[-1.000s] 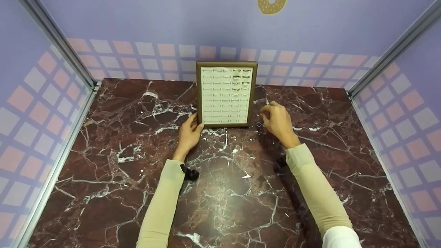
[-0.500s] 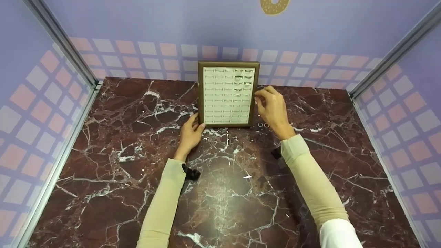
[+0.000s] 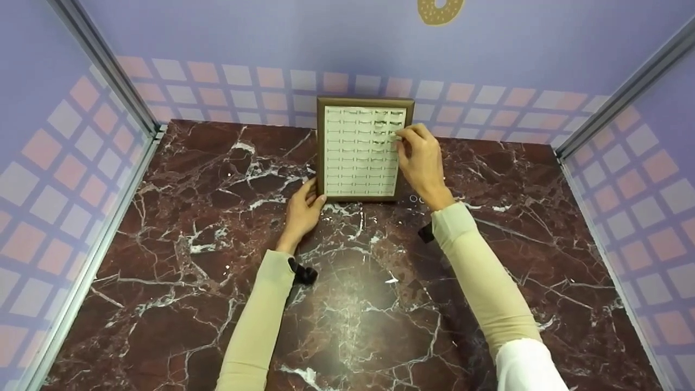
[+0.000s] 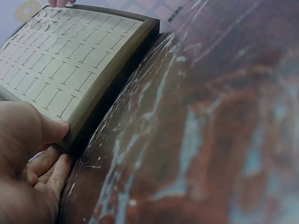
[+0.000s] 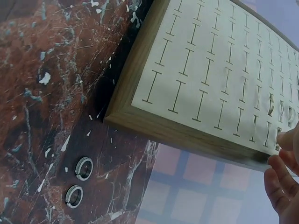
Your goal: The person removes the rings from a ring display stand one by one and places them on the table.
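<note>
A wooden-framed ring display board [image 3: 361,149] leans upright at the back of the table, its cream face cut with rows of slots. My left hand [image 3: 304,213] grips its lower left corner, the thumb [image 4: 56,130] on the front edge and the fingers below and behind. At the upper right slots, my right hand [image 3: 422,160] pinches what looks like a small ring, mostly hidden by the fingertips. Several rings [image 5: 271,104] sit in slots near those fingers. Two loose silver rings [image 5: 84,168] lie on the table by the board's lower right corner.
The dark red marbled table [image 3: 347,304] carries white veins and a glossy reflection. Behind the board rises a purple wall [image 3: 228,43] with pink and grey squares. Side panels [image 3: 43,190] with metal edging bound the table.
My right hand has moved up and left from beside the loose rings to the board's upper right slots. The left hand keeps its hold on the board.
</note>
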The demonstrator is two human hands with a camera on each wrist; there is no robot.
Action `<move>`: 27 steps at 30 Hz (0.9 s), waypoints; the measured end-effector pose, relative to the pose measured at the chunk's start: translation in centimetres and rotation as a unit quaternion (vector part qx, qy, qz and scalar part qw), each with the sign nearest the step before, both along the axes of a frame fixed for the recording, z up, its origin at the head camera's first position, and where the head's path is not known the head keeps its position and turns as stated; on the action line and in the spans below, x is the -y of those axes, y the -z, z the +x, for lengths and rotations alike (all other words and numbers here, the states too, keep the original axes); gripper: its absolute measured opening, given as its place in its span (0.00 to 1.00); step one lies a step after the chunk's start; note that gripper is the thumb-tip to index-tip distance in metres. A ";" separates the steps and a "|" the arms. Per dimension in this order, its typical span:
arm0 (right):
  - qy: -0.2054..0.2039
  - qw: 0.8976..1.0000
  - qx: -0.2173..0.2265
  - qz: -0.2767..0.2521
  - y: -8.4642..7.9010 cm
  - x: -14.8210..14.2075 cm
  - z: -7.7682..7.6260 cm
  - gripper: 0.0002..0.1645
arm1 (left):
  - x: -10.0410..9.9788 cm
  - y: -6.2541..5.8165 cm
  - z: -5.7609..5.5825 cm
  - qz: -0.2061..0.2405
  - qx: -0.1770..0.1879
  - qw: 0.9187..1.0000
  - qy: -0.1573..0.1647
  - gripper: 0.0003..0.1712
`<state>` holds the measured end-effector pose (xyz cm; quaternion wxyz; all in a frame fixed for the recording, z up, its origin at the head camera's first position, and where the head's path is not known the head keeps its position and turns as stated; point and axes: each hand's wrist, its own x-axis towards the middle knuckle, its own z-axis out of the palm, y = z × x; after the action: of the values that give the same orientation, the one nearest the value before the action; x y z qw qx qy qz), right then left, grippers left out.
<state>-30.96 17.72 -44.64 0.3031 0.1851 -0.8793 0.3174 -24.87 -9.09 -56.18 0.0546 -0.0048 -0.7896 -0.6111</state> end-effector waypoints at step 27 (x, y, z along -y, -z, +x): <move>0.022 0.998 0.014 0.050 -0.1 0.7 -0.5 0.08 | 0.0 0.1 -0.2 0.011 0.011 1.000 0.003 0.32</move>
<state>-31.50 16.98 -44.55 0.2877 0.1760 -0.9022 0.2690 -25.07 -9.13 -56.23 0.0437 0.0001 -0.7832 -0.6202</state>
